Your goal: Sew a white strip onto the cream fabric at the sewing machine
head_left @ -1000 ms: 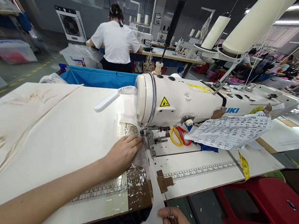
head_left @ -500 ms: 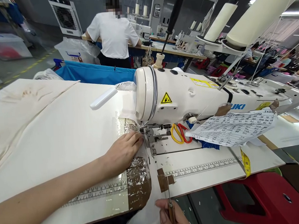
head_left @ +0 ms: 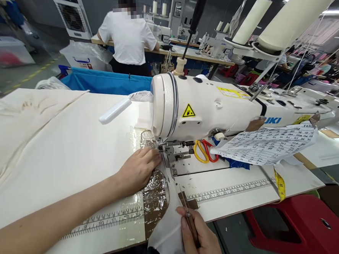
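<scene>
Right hand (head_left: pixel 199 238), pinching awl (head_left: pixel 188 216), risen onto white fabric (head_left: pixel 167 234); left hand (head_left: pixel 139 169) unchanged, flat, holding nothing, beside sewing machine (head_left: pixel 202 105).

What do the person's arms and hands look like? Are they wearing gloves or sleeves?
No gloves and no sleeves in view. The left hand is bare, and the forearm behind it is bare all the way to the picture's edge. The right hand is bare too, with short, plain fingernails. No rings, watch or bracelet show on either one.
</scene>
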Tool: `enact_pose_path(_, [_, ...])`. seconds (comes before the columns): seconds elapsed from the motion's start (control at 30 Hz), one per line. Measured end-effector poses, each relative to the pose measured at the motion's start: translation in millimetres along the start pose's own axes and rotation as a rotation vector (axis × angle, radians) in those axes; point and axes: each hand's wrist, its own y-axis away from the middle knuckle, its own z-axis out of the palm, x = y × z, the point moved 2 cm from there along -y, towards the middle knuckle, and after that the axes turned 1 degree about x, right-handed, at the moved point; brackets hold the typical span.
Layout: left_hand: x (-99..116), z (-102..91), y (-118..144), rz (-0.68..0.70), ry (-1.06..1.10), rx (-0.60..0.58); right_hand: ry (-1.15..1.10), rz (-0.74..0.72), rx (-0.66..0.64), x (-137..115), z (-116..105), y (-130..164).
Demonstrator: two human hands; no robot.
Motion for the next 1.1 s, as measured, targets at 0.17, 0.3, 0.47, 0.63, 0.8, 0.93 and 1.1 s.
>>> enact_pose_path(0.17, [-1, -0.9, -1, -0.049, -0.072, 0.034, -0.025, -0.154, -0.054, -1, 3, -12])
enact_pose_path(0.3, [0, -2.9, 2, 0.058, 0.056, 0.075, 0.037, -0.218, -0.069, -1, 4, -18])
enact_pose_path(0.47, [-1, 0.4, 2, 0.084, -0.021, 0.03, 0.112, -0.3, -0.083, -9, 6, -30])
enact_pose_path(0.63, [-4, 2.7, 2, -0.017, -0.086, -0.013, 0.213, -0.434, -0.114, -20, 10, -45])
enact_pose_path(0.8, [-1, -3.3, 3, 0.031, 0.02, 0.029, 0.258, -0.488, -0.121, -26, 12, -52])
enact_pose_path(0.93, [1, -4.5, 2, 0.092, 0.009, 0.011, 0.277, -0.49, -0.124, -27, 14, -53])
enact_pose_path(1.1, [1, -1.7, 0, 0.033, -0.089, -0.051, 0.313, -0.531, -0.109, -29, 17, -57])
